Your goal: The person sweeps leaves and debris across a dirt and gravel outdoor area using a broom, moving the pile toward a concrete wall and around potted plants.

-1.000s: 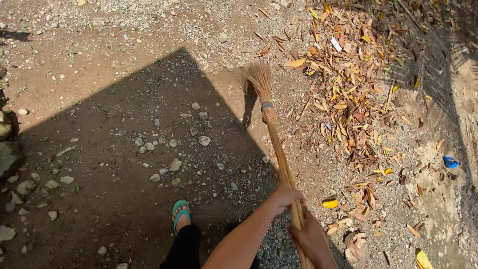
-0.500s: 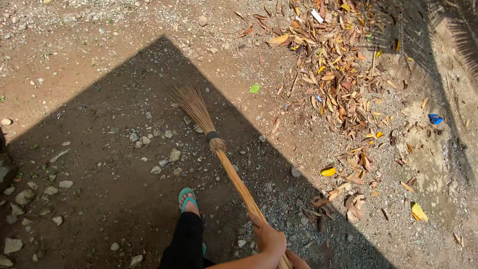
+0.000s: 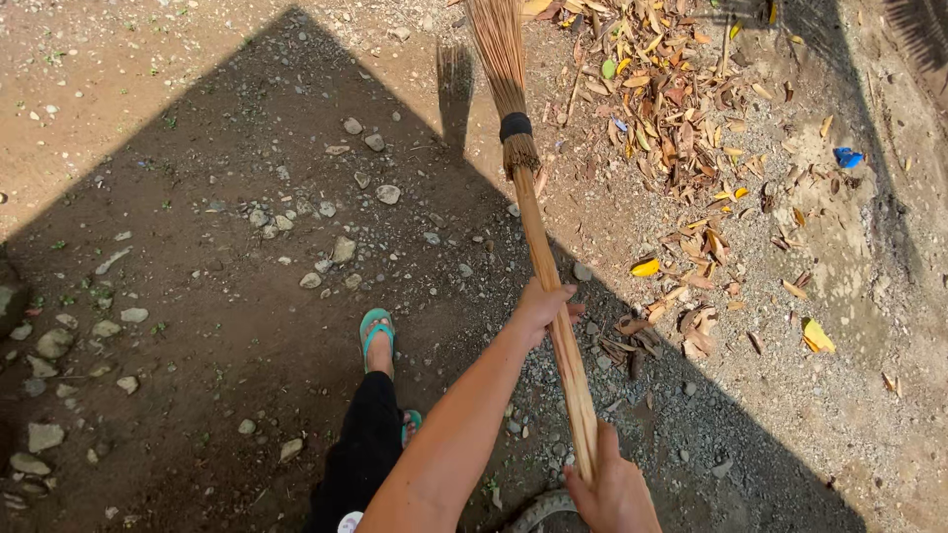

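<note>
A long stick broom [image 3: 538,247] with a pale wooden handle and a dark band below its bristles runs from the bottom centre up to the top edge. My left hand [image 3: 541,306] grips the handle about halfway up. My right hand [image 3: 614,489] grips its lower end near the bottom edge. The bristles [image 3: 494,44] reach the bare dirt beside a pile of dry brown and yellow leaves [image 3: 671,109] at the upper right.
My foot in a teal flip-flop [image 3: 375,331] stands on the shaded dirt. Stones [image 3: 341,247] lie scattered left of the broom. Loose leaves [image 3: 681,306] and a blue scrap [image 3: 847,156] lie on the right. Larger rocks [image 3: 44,345] line the left edge.
The broom has swung from the left, in the shadow, up and to the right toward the leaf pile. Both hands rose higher in view, and the right hand now shows fully.
</note>
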